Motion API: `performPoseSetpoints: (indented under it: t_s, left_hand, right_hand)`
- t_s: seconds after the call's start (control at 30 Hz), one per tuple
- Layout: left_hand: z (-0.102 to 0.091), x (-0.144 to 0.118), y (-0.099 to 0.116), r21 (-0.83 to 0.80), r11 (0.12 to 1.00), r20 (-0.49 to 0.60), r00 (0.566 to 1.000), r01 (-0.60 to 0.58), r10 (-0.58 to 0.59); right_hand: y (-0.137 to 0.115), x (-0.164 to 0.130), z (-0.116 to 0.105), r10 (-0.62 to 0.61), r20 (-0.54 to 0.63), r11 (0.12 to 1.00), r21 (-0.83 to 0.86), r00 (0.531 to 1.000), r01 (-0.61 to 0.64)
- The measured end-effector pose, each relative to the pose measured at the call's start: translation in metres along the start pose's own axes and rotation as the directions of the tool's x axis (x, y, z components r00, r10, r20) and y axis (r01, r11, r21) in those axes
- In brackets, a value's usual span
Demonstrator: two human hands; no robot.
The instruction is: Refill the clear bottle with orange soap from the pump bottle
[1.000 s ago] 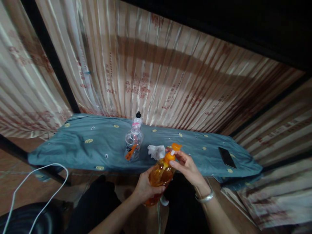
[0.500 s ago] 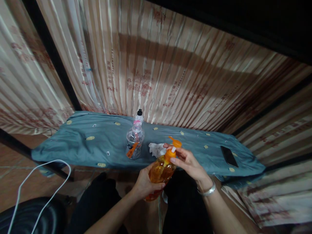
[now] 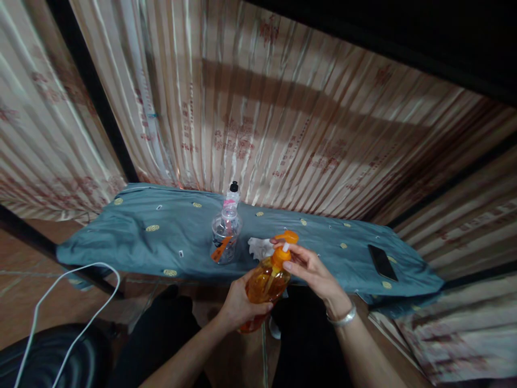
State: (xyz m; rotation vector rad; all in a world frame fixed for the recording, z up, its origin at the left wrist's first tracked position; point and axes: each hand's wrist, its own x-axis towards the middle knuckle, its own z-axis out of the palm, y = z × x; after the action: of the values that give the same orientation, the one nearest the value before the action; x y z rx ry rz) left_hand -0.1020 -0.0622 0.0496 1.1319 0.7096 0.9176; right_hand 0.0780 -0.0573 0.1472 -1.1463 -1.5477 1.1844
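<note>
Left hand [image 3: 239, 303] grips amber bottle [image 3: 264, 288] around body; right hand [image 3: 313, 269] pinches its orange pump [image 3: 281, 257]. Progress: pump seated in neck, not removed. Crumpled tissue [image 3: 258, 248] beyond bottle.

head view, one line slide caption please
Left hand grips a tilted amber bottle while the right hand holds its orange pump.

Amber bottle [image 3: 263, 288], orange pump [image 3: 288, 237]; blue-green cloth [image 3: 197, 237] (yellow oval prints [image 3: 152, 228]); black phone [image 3: 382, 263].
</note>
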Motion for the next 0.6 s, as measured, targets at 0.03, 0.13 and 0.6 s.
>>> performPoseSetpoints:
  t_s: [0.03, 0.13, 0.6]
  left_hand:
    - [0.000, 0.000, 0.001, 0.011, 1.000, -0.003, 1.000, 0.000, 0.000]
    - [-0.001, 0.000, 0.001, 0.038, 0.999, -0.012, 1.000, -0.002, 0.003]
    - [-0.003, 0.000, 0.000, 0.015, 1.000, 0.006, 1.000, -0.008, 0.008]
  right_hand:
    - [-0.001, 0.000, -0.001, -0.008, 0.029, 0.999, 0.046, 1.000, 0.007]
    - [0.001, 0.000, -0.001, -0.060, -0.025, 0.997, -0.044, 0.998, 0.059]
    - [-0.009, 0.001, -0.012, -0.036, -0.012, 0.998, 0.052, 0.999, 0.037]
